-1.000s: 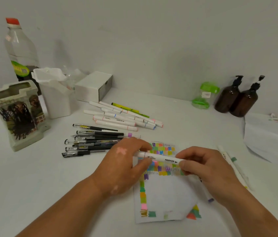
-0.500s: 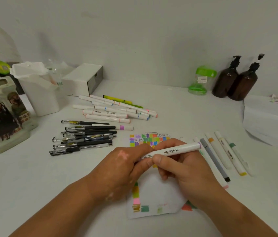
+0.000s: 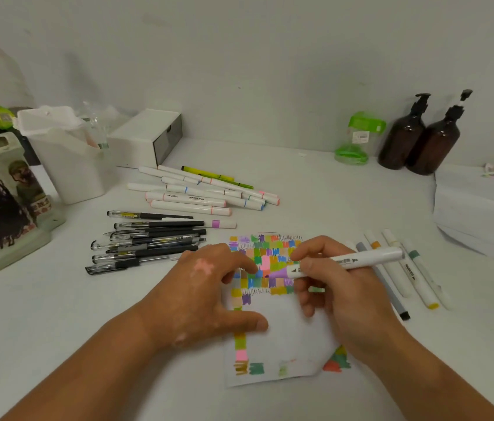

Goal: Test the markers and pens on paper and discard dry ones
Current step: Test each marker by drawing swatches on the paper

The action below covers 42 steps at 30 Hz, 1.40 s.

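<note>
Right hand (image 3: 343, 296): lower centre-right of the frame, fingers and thumb curled round a white marker (image 3: 358, 259), gripping it near its lilac end.
Marker: slanted, with the lilac end down-left over the coloured patches and the far end pointing right. I cannot tell whether the tip touches the sheet.
Left hand (image 3: 206, 299): lower centre, holding nothing, fingers spread and thumb lying on the paper's left part.
Paper (image 3: 285, 338): bottom centre on the white table (image 3: 57, 344), its top filled with colour swatches and a strip of them down its left side.
Black pens (image 3: 148, 241): left of centre, in a loose bundle.
Heap of white markers (image 3: 197, 197): just above the pens.
Row of markers (image 3: 406, 278): right of the paper, side by side, partly behind the held marker.
Upper right: two amber pump bottles (image 3: 422, 138), with a green container (image 3: 358, 141) to their left.
Upper left: white bin (image 3: 66, 165) and white box (image 3: 142, 138).
</note>
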Available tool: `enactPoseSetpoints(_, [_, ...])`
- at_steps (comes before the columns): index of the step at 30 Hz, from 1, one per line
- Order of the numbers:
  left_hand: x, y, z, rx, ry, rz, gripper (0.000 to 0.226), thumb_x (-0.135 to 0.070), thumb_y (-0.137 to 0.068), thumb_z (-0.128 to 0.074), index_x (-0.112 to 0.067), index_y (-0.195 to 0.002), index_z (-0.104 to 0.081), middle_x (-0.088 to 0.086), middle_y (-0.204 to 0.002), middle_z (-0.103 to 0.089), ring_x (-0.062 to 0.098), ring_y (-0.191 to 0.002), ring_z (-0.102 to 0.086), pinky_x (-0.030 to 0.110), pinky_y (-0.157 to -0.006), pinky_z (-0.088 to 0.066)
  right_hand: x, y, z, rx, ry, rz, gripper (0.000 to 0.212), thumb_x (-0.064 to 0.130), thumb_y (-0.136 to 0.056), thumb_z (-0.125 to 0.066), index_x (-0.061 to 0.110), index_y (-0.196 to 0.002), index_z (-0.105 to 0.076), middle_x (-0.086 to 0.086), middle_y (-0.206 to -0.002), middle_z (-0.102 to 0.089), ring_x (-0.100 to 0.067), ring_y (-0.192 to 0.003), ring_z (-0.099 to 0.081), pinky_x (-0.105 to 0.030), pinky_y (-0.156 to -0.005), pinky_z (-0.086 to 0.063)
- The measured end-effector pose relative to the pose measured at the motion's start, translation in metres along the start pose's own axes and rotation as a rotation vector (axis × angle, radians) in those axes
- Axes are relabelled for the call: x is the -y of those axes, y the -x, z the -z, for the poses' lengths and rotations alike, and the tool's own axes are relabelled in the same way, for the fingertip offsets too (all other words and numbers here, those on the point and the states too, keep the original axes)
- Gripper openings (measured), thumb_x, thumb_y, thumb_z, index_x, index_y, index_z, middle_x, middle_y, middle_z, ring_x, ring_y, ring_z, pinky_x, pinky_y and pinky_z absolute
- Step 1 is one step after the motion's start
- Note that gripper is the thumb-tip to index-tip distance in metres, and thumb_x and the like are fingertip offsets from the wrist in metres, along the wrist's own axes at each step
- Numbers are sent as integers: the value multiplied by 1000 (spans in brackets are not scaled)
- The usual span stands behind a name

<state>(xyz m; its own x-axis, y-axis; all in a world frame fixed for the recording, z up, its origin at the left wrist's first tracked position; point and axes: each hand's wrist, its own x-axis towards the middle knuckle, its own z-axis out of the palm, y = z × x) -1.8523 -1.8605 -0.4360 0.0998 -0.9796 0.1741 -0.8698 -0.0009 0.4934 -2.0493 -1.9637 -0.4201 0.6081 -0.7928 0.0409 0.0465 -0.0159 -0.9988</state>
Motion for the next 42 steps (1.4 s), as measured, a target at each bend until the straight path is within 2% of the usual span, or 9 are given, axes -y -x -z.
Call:
enactPoseSetpoints(2, [1, 0, -1, 51, -45, 22, 84, -92, -52, -60, -49, -124, -52, -32, -92, -41, -12, -94, -40, 17, -79, -30, -3, 2, -4, 49, 96, -32, 10, 20, -79, -64, 20, -78, -74, -7, -61, -65, -17, -54, -61, -28, -49, -51])
enactPoseSetpoints(5, [-1, 0, -3, 124, -87, 53, 87, -91, -53, -61, -50, -129, -49, -34, -94, -38, -11, -95, -36, 26, -85, -29, -9, 4, -9, 63, 387, -6, 9, 23, -85, -75, 30, -80, -73, -3, -60, -69, -11, -51, -63, -18, -51, -52])
enactPoseSetpoints(10, [-6, -2, -2, 164, -99, 97, 85, -87, -56, -65, -50, -131, -49, -35, -93, -36, -1, -92, -34, 28, -86, -29, -13, 2, -12, 26, 510, -6, 14, 27, -84, -76, 39, -81, -70, 2, -61, -70, -9, -50, -64, -13, -49, -51])
enactPoseSetpoints(15, [-7, -1, -1, 184, -95, 113, 84, -85, -58, -67, -49, -131, -49, -35, -92, -35, 1, -95, -35, 28, -89, -30, -14, 2, -13, 19, 546, -13, 9, 30, -85, -76, 35, -80, -71, 8, -62, -70, -6, -53, -65, -13, -50, -49])
enactPoseSetpoints(18, [-6, -1, -1, 191, -89, 116, 84, -85, -58, -67, -49, -131, -49, -36, -92, -35, 2, -95, -35, 29, -91, -31, -14, 1, -13, 49, 602, -26, 15, 29, -82, -76, 42, -79, -70, 15, -63, -68, -1, -58, -64, -11, -50, -48])
enactPoseSetpoints(22, [-5, -2, -2, 187, -89, 111, 85, -86, -57, -66, -49, -131, -49, -37, -92, -35, 0, -93, -34, 29, -90, -29, -14, 1, -12, 30, 563, -18, 10, 28, -86, -75, 35, -79, -70, 11, -59, -68, -4, -55, -64, -10, -49, -47])
enactPoseSetpoints(28, [-5, -2, -2, 181, -81, 112, 85, -86, -56, -66, -50, -131, -48, -38, -92, -34, -2, -91, -32, 28, -89, -28, -15, 1, -12, 19, 577, -13, 11, 29, -86, -75, 35, -79, -70, 12, -62, -69, -5, -56, -66, -10, -49, -48])
enactPoseSetpoints(32, [-6, -1, -1, 190, -74, 128, 85, -85, -57, -67, -50, -132, -47, -38, -93, -33, -1, -94, -31, 28, -90, -28, -14, 1, -13, 39, 594, -21, 19, 28, -85, -74, 45, -80, -68, 17, -64, -68, -2, -59, -66, -9, -48, -47])
enactPoseSetpoints(42, [-8, -2, 0, 209, -84, 141, 84, -85, -57, -66, -50, -132, -48, -34, -93, -34, 4, -99, -35, 30, -94, -33, -14, 2, -12, -3, 645, 14, 23, 30, -83, -76, 50, -83, -63, 27, -76, -66, 5, -76, -64, -8, -48, -47])
